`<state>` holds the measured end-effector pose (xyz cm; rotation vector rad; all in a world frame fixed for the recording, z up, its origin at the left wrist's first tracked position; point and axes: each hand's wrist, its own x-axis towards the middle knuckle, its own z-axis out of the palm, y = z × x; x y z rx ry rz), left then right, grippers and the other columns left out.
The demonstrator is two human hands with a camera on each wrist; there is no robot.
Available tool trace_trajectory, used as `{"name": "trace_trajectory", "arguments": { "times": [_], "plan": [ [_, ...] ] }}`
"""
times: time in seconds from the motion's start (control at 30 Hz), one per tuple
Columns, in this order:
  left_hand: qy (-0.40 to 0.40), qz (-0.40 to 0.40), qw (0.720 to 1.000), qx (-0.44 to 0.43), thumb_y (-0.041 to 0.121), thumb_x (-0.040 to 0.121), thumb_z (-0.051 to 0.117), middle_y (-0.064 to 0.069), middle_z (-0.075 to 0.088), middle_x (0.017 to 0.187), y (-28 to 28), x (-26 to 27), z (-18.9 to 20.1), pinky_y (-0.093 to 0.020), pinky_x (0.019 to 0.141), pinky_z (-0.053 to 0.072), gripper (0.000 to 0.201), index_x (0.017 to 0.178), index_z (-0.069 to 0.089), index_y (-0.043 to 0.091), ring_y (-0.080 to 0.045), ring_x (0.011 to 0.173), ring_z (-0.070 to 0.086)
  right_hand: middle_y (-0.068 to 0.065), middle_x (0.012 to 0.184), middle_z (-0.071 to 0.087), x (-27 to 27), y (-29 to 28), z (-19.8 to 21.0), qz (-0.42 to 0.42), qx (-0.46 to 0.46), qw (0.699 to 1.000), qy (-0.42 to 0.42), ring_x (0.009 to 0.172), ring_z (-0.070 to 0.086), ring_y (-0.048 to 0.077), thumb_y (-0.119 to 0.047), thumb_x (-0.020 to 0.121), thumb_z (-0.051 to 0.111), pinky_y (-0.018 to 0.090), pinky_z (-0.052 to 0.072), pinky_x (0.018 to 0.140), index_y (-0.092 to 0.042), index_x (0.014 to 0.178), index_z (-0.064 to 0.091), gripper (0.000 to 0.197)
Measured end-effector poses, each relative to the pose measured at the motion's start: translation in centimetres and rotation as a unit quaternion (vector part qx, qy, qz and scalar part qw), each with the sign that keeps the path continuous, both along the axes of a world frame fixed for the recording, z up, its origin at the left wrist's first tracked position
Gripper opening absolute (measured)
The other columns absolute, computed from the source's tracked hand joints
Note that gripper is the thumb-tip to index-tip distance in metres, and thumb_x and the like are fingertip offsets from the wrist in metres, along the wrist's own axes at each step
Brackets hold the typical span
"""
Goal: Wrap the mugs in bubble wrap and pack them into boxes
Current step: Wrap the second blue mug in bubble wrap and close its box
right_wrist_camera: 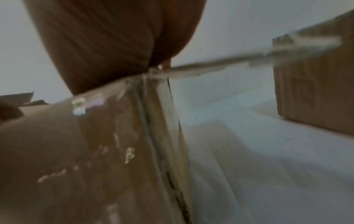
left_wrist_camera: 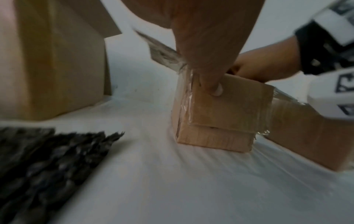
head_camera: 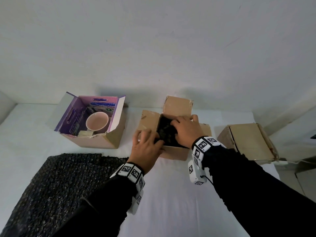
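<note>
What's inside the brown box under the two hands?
A dark bubble wrap bundle fills the brown box, with the right hand on top of it. Whatever the wrap holds is covered, as is the box's bottom.

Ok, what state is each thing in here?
middle box, open, flaps out, wrapped bundle inside.
wrapped bundle, in black bubble wrap, down in that box.
purple box, open, pink mug inside.
pink mug, unwrapped, upright.
right box, flaps folded shut.
bubble wrap sheet, lying flat, unused.
left hand, steadying the middle box's near corner.
right hand, pressing on the bundle.
</note>
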<state>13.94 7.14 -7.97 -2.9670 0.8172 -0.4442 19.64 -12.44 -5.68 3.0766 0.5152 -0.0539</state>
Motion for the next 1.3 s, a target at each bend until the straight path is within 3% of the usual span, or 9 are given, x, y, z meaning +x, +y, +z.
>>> {"name": "trace_trajectory", "arguments": {
  "times": [0.13, 0.37, 0.5, 0.6, 0.8, 0.9, 1.07, 1.23, 1.3],
  "plan": [
    [-0.053, 0.013, 0.996, -0.071, 0.036, 0.084, 0.067, 0.010, 0.061, 0.103, 1.1, -0.7, -0.5, -0.045, 0.093, 0.030, 0.011, 0.092, 0.064, 0.029, -0.023, 0.110, 0.048, -0.010, 0.119, 0.062, -0.4, 0.8, -0.4, 0.137, 0.138, 0.981, 0.002, 0.121, 0.050, 0.017, -0.009, 0.080, 0.053, 0.038, 0.027, 0.093, -0.027, 0.107, 0.065, 0.034],
    [-0.037, 0.016, 0.999, -0.021, 0.007, 0.071, 0.070, 0.014, 0.062, 0.095, 0.8, -1.3, -0.9, -0.046, 0.095, 0.029, 0.035, 0.097, 0.059, 0.027, -0.022, 0.109, 0.048, -0.017, 0.133, 0.052, -0.1, 1.6, 0.4, 0.168, 0.042, 0.982, 0.073, 0.127, 0.035, 0.017, -0.018, 0.092, 0.046, 0.039, 0.025, 0.103, -0.036, 0.129, 0.054, 0.042],
    [0.004, 0.042, 0.999, -0.019, 0.035, 0.078, 0.068, 0.010, 0.060, 0.091, 0.1, -1.3, -0.2, -0.049, 0.096, 0.026, 0.013, 0.083, 0.062, 0.026, -0.024, 0.111, 0.046, -0.006, 0.129, 0.045, 0.1, 2.7, 0.9, 0.161, -0.001, 0.984, 0.070, 0.123, 0.031, 0.026, -0.020, 0.093, 0.046, 0.043, 0.026, 0.104, -0.036, 0.128, 0.056, 0.040],
    [0.049, 0.059, 0.997, 0.009, 0.052, 0.075, 0.066, 0.009, 0.058, 0.090, -0.5, -0.7, 0.4, -0.051, 0.099, 0.021, 0.027, 0.074, 0.066, 0.026, -0.025, 0.111, 0.045, -0.005, 0.118, 0.041, -0.1, 2.3, 0.5, 0.134, 0.008, 0.989, 0.068, 0.115, 0.033, 0.025, -0.022, 0.090, 0.050, 0.042, 0.028, 0.096, -0.042, 0.126, 0.056, 0.042],
    [0.063, 0.063, 0.995, 0.032, 0.052, 0.079, 0.065, 0.016, 0.059, 0.084, -0.9, 0.3, 0.5, -0.051, 0.097, 0.020, 0.022, 0.077, 0.066, 0.029, -0.022, 0.109, 0.042, -0.004, 0.092, 0.057, -3.1, 0.5, -0.2, 0.090, 0.222, 0.970, 0.048, 0.083, 0.050, 0.015, -0.037, 0.083, 0.049, 0.039, 0.046, 0.073, -0.023, 0.099, 0.062, 0.025],
    [0.039, 0.038, 0.998, 0.006, 0.043, 0.073, 0.071, 0.013, 0.062, 0.079, -1.1, 0.1, 0.6, -0.049, 0.094, 0.024, 0.023, 0.081, 0.057, 0.026, -0.023, 0.105, 0.049, -0.006, 0.091, 0.056, -5.0, -0.7, -0.9, 0.090, 0.198, 0.974, 0.064, 0.080, 0.052, 0.013, -0.052, 0.080, 0.061, 0.030, 0.045, 0.067, -0.023, 0.096, 0.056, 0.033],
    [0.019, -0.068, 0.997, -0.013, 0.030, 0.075, 0.076, 0.005, 0.058, 0.079, -1.0, 0.4, -0.1, -0.037, 0.083, 0.034, 0.020, 0.079, 0.059, 0.022, -0.023, 0.086, 0.054, 0.002, 0.091, 0.064, -5.9, -1.0, -2.2, 0.067, 0.149, 0.986, 0.030, 0.083, 0.060, 0.024, -0.023, 0.084, 0.065, 0.035, 0.041, 0.075, -0.017, 0.100, 0.059, 0.018],
    [0.036, -0.084, 0.996, 0.008, 0.012, 0.072, 0.069, 0.008, 0.052, 0.061, -1.5, 0.6, 0.3, -0.038, 0.101, 0.031, 0.017, 0.073, 0.055, 0.022, -0.018, 0.063, 0.055, -0.006, 0.069, 0.063, -6.4, -0.3, -2.8, 0.062, 0.038, 0.997, -0.039, 0.066, 0.062, 0.018, -0.011, 0.079, 0.062, 0.032, 0.012, 0.112, -0.018, 0.100, 0.050, 0.025],
    [0.045, -0.093, 0.994, 0.022, 0.010, 0.071, 0.067, 0.008, 0.052, 0.059, -1.5, 0.9, 0.3, -0.041, 0.107, 0.030, 0.017, 0.073, 0.056, 0.021, -0.017, 0.059, 0.054, -0.004, 0.074, 0.064, -6.2, -0.3, -2.9, 0.080, 0.049, 0.995, -0.036, 0.072, 0.063, 0.019, -0.012, 0.082, 0.061, 0.034, 0.017, 0.113, -0.018, 0.104, 0.050, 0.026]
  ]
}}
